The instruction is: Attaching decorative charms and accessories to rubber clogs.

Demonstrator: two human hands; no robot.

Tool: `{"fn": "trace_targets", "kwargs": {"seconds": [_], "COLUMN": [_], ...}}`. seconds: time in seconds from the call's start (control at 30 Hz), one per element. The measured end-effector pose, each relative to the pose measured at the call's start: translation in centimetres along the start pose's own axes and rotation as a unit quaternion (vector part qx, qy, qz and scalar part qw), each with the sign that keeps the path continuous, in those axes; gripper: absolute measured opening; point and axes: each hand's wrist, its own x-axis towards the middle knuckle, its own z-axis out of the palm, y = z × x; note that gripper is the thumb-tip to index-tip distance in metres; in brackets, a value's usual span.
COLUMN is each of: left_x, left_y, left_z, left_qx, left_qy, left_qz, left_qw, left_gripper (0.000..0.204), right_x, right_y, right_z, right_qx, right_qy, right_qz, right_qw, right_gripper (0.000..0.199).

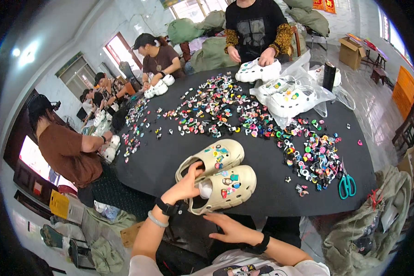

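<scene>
A pair of beige clogs lies side by side at the table's near edge, toes pointing right. The far clog point(232, 149) and the near clog point(244, 186) both carry colourful shoe charms on their uppers. My left hand point(186, 184) reaches in at the heel openings and is closed round the adjoining sides of the two clogs; part of its fingers is hidden inside. White stuffing point(206, 189) shows within the near clog. Just below that clog, my right hand point(232, 229) has its fingers stretched out and holds nothing.
Loose shoe charms point(216, 103) spread over the black table point(161, 158), with another heap point(315, 158) at right. Teal scissors point(347, 184) lie beside it. White clogs in a plastic bag point(292, 99) and a black can point(329, 76) stand at the back right. Several people work around the table.
</scene>
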Motion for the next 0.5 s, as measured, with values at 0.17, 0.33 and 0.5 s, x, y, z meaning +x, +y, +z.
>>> {"fn": "trace_targets", "kwargs": {"seconds": [0.17,0.33,0.5], "left_x": [1.6,2.1,2.9], "left_y": [-2.2,0.0,1.7], "left_z": [0.4,-0.1,-1.8], "left_qx": [0.217,0.270,0.238], "left_qy": [0.114,0.073,-0.044], "left_qz": [0.090,0.083,0.229], "left_qw": [0.965,0.957,0.943], "left_gripper": [0.036,0.022,0.027], "right_x": [-1.2,-3.1,-5.2], "right_y": [-1.9,-1.6,-0.8], "right_z": [-5.1,-10.4,-10.4], "right_qx": [-0.002,-0.029,-0.055], "right_qy": [0.064,0.305,0.276], "right_qz": [-0.016,0.086,0.129], "right_qw": [0.998,0.948,0.951], "right_gripper": [0.037,0.038,0.046]}}
